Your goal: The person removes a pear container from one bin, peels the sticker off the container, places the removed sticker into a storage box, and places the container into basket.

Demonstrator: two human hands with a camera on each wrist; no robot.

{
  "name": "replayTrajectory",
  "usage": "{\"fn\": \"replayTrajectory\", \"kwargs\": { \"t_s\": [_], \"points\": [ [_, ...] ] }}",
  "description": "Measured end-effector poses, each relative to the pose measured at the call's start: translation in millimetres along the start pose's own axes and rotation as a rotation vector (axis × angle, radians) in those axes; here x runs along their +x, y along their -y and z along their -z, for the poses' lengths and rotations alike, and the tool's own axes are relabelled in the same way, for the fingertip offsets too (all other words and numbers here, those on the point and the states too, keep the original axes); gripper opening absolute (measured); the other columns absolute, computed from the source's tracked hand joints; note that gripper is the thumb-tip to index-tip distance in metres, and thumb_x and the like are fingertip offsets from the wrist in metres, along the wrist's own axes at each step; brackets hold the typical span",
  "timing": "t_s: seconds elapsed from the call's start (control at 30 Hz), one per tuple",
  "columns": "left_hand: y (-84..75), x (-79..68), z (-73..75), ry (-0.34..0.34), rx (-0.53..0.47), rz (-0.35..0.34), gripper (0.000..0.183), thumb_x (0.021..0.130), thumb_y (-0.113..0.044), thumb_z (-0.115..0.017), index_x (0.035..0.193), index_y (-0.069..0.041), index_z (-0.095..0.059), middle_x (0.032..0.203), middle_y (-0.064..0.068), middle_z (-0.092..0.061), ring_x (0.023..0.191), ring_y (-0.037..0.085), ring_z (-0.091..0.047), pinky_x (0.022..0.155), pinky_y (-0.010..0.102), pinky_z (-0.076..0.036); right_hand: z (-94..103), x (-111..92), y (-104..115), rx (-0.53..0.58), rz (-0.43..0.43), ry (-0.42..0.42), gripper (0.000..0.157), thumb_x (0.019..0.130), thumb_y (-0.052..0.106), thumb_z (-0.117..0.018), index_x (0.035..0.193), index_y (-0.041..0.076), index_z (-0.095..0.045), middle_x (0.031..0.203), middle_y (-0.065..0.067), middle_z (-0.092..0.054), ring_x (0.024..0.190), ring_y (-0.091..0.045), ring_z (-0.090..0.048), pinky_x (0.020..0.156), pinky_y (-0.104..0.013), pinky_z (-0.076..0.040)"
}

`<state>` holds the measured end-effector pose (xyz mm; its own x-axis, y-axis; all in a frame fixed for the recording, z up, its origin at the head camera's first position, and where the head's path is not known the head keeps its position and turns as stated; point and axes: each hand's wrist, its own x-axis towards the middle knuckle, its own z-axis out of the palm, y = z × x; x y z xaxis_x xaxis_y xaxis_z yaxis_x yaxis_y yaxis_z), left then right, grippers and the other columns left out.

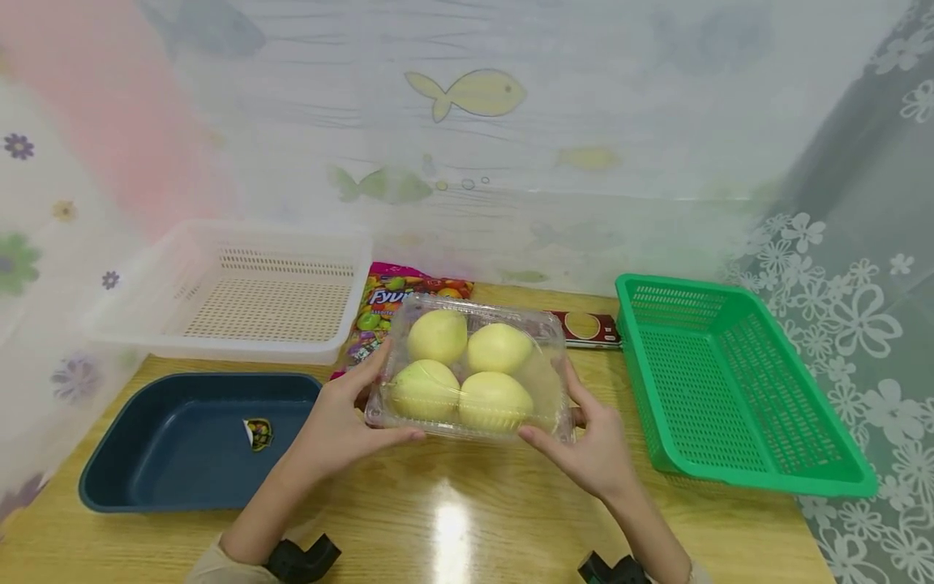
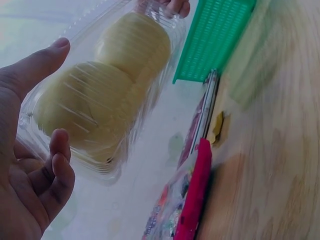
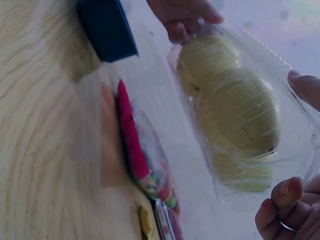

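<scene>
A clear plastic clamshell box (image 1: 549,369) with several pale yellow-green, pear-like fruits (image 1: 499,349) inside is held up above the table. My left hand (image 1: 341,422) grips its left end, thumb along the near edge and fingers curled underneath. At the right end my right hand (image 1: 587,442) holds it the same way, thumb at the near corner. In the left wrist view the left hand (image 2: 30,145) has its fingertips against the box wall. The right wrist view shows the right hand (image 3: 295,205) at the box's other end, and the box hangs over the wood.
Behind the box lie a candy bag (image 1: 379,312) with a pink edge and a dark red packet (image 1: 594,330). A white basket (image 1: 270,353) stands at back left, a navy tub (image 1: 175,478) with a small sticker-like piece (image 1: 259,434) at left, a green basket (image 1: 730,389) at right.
</scene>
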<state>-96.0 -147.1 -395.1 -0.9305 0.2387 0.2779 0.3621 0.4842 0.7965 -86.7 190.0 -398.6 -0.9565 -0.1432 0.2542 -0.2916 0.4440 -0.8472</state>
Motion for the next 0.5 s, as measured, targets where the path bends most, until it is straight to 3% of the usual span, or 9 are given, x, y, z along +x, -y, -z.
{"fn": "replayTrajectory", "kwargs": {
  "t_s": [0.1,0.13,0.2,0.27,0.33,0.4,0.43,0.5],
  "points": [
    [2.9,1.2,2.6,-0.008,-0.004,0.004,0.115,0.075,-0.030,-0.100,0.168,-0.016,-0.032,0.166,0.012,-0.044,0.113,0.021,-0.060,0.070,0.028,-0.046,-1.2,4.5,2.8,-0.028,0.001,0.002,0.102,0.082,0.027,-0.092,0.165,0.008,-0.036,0.097,-0.020,-0.078,0.058,-0.006,-0.065,0.042,-0.025,-0.045],
    [3.9,1.6,3.5,-0.011,-0.013,0.004,0.115,0.075,-0.029,-0.100,0.168,-0.016,-0.033,0.165,0.013,-0.045,0.103,0.019,-0.060,0.066,0.028,-0.044,-1.7,6.2,3.5,-0.032,0.000,0.003,0.103,0.082,0.029,-0.092,0.165,0.009,-0.036,0.093,-0.018,-0.077,0.055,-0.006,-0.063,0.041,-0.025,-0.043],
    [5.8,2.4,5.9,-0.019,-0.029,0.002,0.114,0.075,-0.027,-0.100,0.167,-0.016,-0.033,0.159,0.015,-0.052,0.086,0.014,-0.054,0.059,0.029,-0.041,-3.0,9.3,4.3,-0.043,0.004,0.002,0.104,0.082,0.031,-0.092,0.166,0.010,-0.035,0.102,-0.021,-0.078,0.053,-0.006,-0.060,0.040,-0.024,-0.039],
    [7.1,3.1,9.2,-0.024,-0.037,-0.001,0.114,0.075,-0.026,-0.100,0.167,-0.016,-0.034,0.159,0.015,-0.053,0.072,0.011,-0.046,0.055,0.028,-0.039,-5.0,12.5,4.7,-0.027,0.011,0.004,0.104,0.082,0.030,-0.092,0.166,0.010,-0.035,0.131,-0.023,-0.072,0.057,-0.007,-0.064,0.040,-0.025,-0.042],
    [8.7,4.0,13.2,-0.027,-0.042,-0.006,0.113,0.076,-0.024,-0.099,0.167,-0.015,-0.034,0.147,0.015,-0.062,0.066,0.008,-0.044,0.054,0.027,-0.042,-7.9,16.0,5.4,-0.015,0.018,0.008,0.104,0.082,0.030,-0.093,0.166,0.010,-0.035,0.150,-0.022,-0.060,0.054,-0.006,-0.061,0.040,-0.025,-0.041],
    [10.1,4.7,18.0,-0.027,-0.042,-0.010,0.112,0.076,-0.022,-0.099,0.167,-0.014,-0.034,0.139,0.016,-0.067,0.065,0.007,-0.047,0.054,0.027,-0.044,-11.5,19.8,6.9,-0.010,0.024,0.015,0.105,0.082,0.032,-0.093,0.166,0.011,-0.034,0.155,-0.021,-0.055,0.050,-0.005,-0.056,0.039,-0.024,-0.039],
    [10.9,5.1,20.6,-0.026,-0.043,-0.009,0.111,0.077,-0.021,-0.098,0.167,-0.014,-0.034,0.120,0.013,-0.072,0.061,0.007,-0.044,0.053,0.026,-0.043,-13.4,21.9,7.9,-0.005,0.023,0.020,0.105,0.082,0.033,-0.093,0.166,0.012,-0.034,0.155,-0.021,-0.055,0.049,-0.005,-0.053,0.039,-0.024,-0.038],
    [12.8,5.8,25.8,-0.024,-0.051,-0.002,0.111,0.078,-0.019,-0.098,0.168,-0.015,-0.033,0.085,0.006,-0.065,0.060,0.008,-0.044,0.053,0.026,-0.043,-17.4,26.1,10.6,-0.009,0.018,0.026,0.107,0.082,0.035,-0.093,0.167,0.014,-0.033,0.154,-0.020,-0.057,0.046,-0.005,-0.050,0.039,-0.024,-0.036]
  ]
}}
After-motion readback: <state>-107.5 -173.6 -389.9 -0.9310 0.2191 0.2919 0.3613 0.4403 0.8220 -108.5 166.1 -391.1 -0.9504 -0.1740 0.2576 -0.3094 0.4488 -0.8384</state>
